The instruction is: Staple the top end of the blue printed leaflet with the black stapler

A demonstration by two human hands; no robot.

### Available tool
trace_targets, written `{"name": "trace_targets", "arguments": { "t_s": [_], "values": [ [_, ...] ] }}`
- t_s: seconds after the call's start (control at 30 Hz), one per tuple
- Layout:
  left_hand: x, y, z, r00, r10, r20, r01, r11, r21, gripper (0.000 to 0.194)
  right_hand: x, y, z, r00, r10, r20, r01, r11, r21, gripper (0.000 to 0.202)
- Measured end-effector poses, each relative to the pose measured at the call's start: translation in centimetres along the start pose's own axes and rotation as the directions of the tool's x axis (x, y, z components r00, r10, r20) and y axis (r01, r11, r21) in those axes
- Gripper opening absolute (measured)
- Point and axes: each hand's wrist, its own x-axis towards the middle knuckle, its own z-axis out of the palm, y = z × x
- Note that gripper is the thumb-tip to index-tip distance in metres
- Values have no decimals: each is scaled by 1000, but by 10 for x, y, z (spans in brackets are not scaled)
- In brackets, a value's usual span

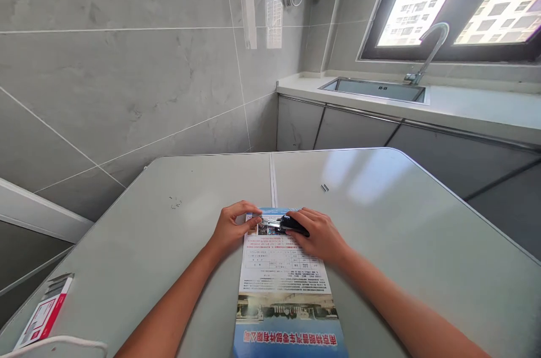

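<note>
A printed leaflet with a blue lower end lies on the pale table. Across its far end is a small black and silver stapler, its metal end pointing left. My right hand is wrapped round the black part. My left hand pinches at the tip of the stapler's metal end by the leaflet's upper left corner; whether it holds the metal, the paper or something smaller is too small to tell.
On the table lie two short staple strips at back right and tiny loose staples at left. A red and white box and white cable are at front left. Behind stands a counter with a sink and faucet.
</note>
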Motion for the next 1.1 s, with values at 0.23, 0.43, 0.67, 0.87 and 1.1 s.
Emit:
{"name": "trace_targets", "arguments": {
  "t_s": [0.23,0.43,0.67,0.87,1.1],
  "values": [
    [-6,1,7,987,-24,159,9,996,94,13,-1,0,2,998,-29,55,30,999,-29,25],
    [-4,4,8,970,13,242,-38,995,96,4,-1,-2,4,996,-45,81,48,998,-32,26],
    [-4,4,11,964,26,266,-66,988,140,9,-1,-3,5,995,-69,67,71,997,-27,26],
    [-5,-1,-2,912,127,389,-232,944,235,18,-1,0,4,998,-48,51,46,999,25,28],
    [-2,5,-16,892,178,415,-313,906,285,26,0,13,-10,999,-35,4,34,978,205,30]
  ]
}}
